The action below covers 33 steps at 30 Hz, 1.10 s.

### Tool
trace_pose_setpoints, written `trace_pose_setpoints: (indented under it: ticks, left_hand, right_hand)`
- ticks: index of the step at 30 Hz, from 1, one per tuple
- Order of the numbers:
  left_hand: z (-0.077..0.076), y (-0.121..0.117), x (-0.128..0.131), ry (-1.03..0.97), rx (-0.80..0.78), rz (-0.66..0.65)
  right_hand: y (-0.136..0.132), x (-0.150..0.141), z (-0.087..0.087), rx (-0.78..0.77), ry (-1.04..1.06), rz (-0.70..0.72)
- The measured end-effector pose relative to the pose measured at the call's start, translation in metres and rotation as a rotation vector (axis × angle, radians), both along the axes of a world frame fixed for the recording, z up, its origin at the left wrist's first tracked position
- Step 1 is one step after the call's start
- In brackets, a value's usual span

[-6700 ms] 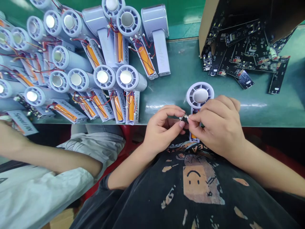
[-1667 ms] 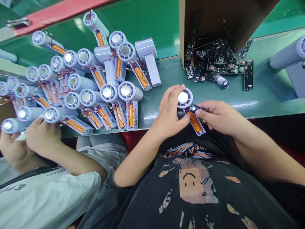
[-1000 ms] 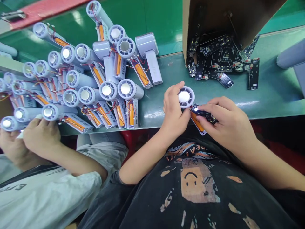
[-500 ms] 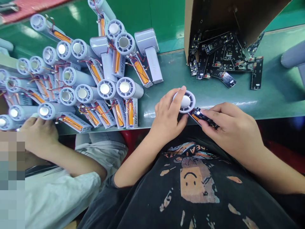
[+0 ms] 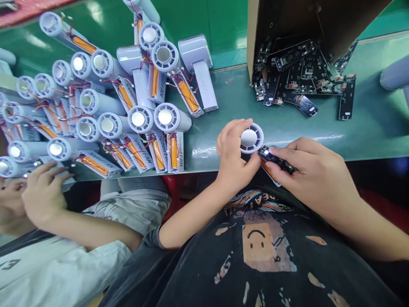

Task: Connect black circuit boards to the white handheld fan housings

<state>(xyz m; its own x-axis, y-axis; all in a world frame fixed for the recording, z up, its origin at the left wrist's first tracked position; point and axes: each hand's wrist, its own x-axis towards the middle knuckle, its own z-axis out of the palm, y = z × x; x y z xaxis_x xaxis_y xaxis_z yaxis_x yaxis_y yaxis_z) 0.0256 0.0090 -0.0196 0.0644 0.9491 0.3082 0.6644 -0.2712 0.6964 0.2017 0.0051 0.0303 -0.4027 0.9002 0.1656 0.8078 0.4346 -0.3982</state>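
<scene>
My left hand point(image 5: 234, 151) wraps round the head of a light purple handheld fan point(image 5: 249, 139), its silver round centre facing up. Below the head, part of the fan's handle with an orange battery point(image 5: 267, 171) shows beneath my right hand point(image 5: 311, 170). Between the thumb and fingers of that hand is a black circuit board point(image 5: 277, 159), lying over the handle, with a bright white spot near its left end. Whether the board touches the handle I cannot tell. My fingers partly hide the fan and board.
Many similar fans point(image 5: 172, 117) with orange batteries and red wires crowd the left of the green table point(image 5: 220, 98). A cardboard box point(image 5: 251, 38) lies open at the back right, loose circuit boards point(image 5: 306, 76) spilling out. At left, a co-worker's hand point(image 5: 46, 192) is over the fans.
My left hand and the fan have shifted slightly right, and more of the handle and battery shows below the board. The co-worker's hands have moved at the left.
</scene>
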Motion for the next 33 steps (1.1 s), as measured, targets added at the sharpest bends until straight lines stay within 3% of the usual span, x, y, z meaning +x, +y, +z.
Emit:
trace_pose_setpoints:
  ticks: [3,9,15,22,28,33]
  left_hand:
    - [-0.004,-0.002,0.000,-0.006,0.000,-0.005]
    - [0.002,-0.010,-0.006,0.000,-0.110,-0.095]
    - [0.000,-0.013,-0.006,0.065,-0.042,-0.095]
    - [-0.004,-0.016,-0.007,0.099,-0.015,-0.051]
    - [-0.003,-0.016,-0.009,0.116,-0.037,-0.053]
    - [-0.003,-0.017,-0.007,0.124,-0.019,-0.044]
  right_hand:
    - [0.001,0.000,0.000,-0.034,0.008,-0.021]
    - [0.000,-0.003,0.002,-0.007,0.016,-0.006]
    - [-0.004,-0.009,-0.002,0.043,-0.021,0.026]
    - [-0.005,-0.006,-0.001,0.070,-0.103,-0.034]
    - [-0.001,-0.007,-0.005,0.067,-0.036,0.039]
    - [-0.001,-0.008,-0.006,0.065,-0.043,0.021]
